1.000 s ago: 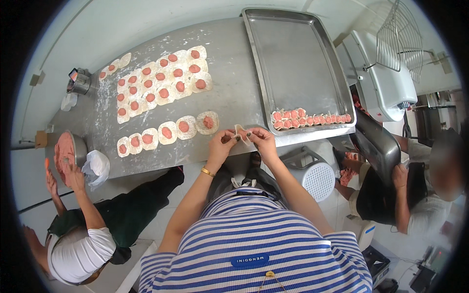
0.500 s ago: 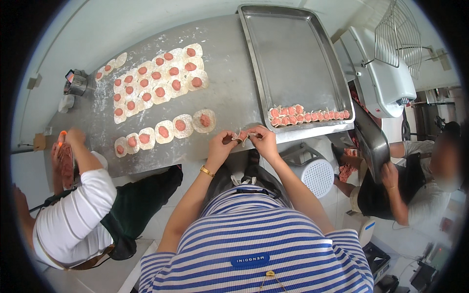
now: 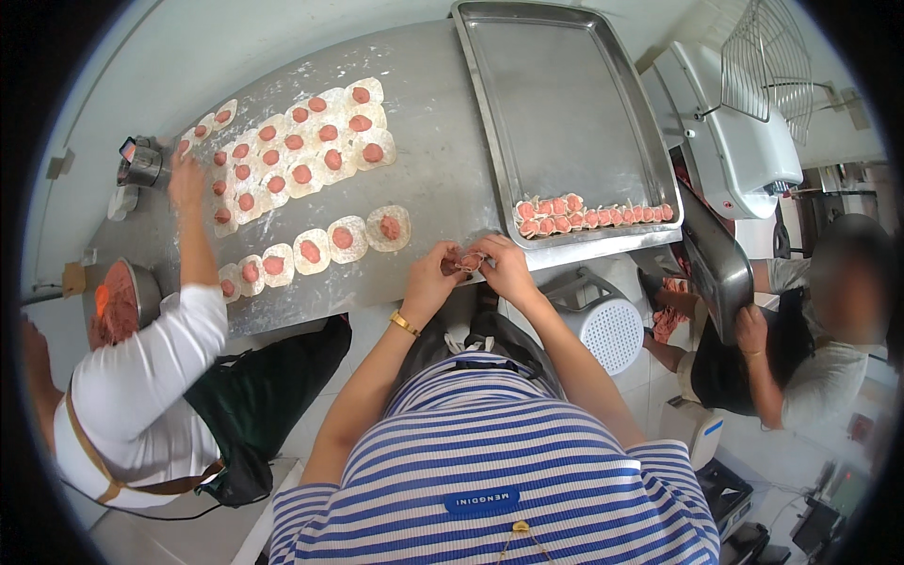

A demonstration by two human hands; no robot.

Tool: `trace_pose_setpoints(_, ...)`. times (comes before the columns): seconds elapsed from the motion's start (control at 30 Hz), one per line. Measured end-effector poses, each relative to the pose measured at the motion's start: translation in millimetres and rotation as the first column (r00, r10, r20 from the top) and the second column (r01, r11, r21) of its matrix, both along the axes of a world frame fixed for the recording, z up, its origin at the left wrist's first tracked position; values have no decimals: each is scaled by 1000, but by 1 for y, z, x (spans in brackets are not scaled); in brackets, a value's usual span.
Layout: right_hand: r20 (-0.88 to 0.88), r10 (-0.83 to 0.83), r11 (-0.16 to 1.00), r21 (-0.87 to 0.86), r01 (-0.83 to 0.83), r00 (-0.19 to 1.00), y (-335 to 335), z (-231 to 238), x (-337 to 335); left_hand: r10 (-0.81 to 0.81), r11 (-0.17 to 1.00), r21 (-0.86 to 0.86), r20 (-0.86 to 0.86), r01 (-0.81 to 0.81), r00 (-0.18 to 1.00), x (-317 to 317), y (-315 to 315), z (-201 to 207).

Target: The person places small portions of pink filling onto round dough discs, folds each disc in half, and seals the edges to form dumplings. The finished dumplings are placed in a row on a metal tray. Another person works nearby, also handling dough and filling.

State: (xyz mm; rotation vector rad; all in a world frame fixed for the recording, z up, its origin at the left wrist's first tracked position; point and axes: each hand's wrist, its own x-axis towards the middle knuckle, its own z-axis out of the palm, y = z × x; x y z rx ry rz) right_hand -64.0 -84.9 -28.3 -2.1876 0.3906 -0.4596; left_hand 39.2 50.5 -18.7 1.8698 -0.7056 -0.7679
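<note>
Both my hands meet at the table's front edge around one meat-filled dumpling [image 3: 468,263]. My left hand [image 3: 435,278] pinches its wrapper from one side, and my right hand [image 3: 505,268] pinches it from the other. Its wrapper is gathered up around the pink filling. On the metal table [image 3: 433,122] lie flat round wrappers topped with meat; the nearest wrapper [image 3: 389,228] is left of my hands. Just beyond my right hand, a large metal tray [image 3: 556,122] holds rows of gathered dumplings [image 3: 593,217] along its near end.
At left, a co-worker's arm [image 3: 196,226] reaches to the far wrappers, beside a bowl of meat filling [image 3: 118,306]. Another person [image 3: 800,348] at right holds a dark metal tray [image 3: 720,264]. A grey-white stool [image 3: 610,339] stands below the table; a white machine [image 3: 730,141] is beyond the tray.
My fingers have drawn the wrapper closer around the filling. The left co-worker's hand has moved from the meat bowl to the far wrappers, where another one now bears meat.
</note>
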Motion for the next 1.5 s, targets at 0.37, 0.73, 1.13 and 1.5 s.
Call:
trace_pose_setpoints(0.37, -32, -50, 997, 57, 52, 998, 1, -8, -6, -170, 981, 116, 124, 156, 978, 5, -12, -1)
trace_pose_setpoints(0.73, -36, -95, 995, -15, 95, 995, 6, -11, -7, -165, 986, 2, 193, 168, 967, 2, -11, -10)
trace_pose_setpoints(1.13, 0, -164, 983, 86, 163, 987, 14, -6, -11, -133, 990, -30, 130, 138, 983, -1, -11, -17)
trace_pose_setpoints(1.5, -22, -185, 982, 42, 186, 982, 12, -3, -13, -138, 990, 46, 203, 131, 969, 1, -8, -14)
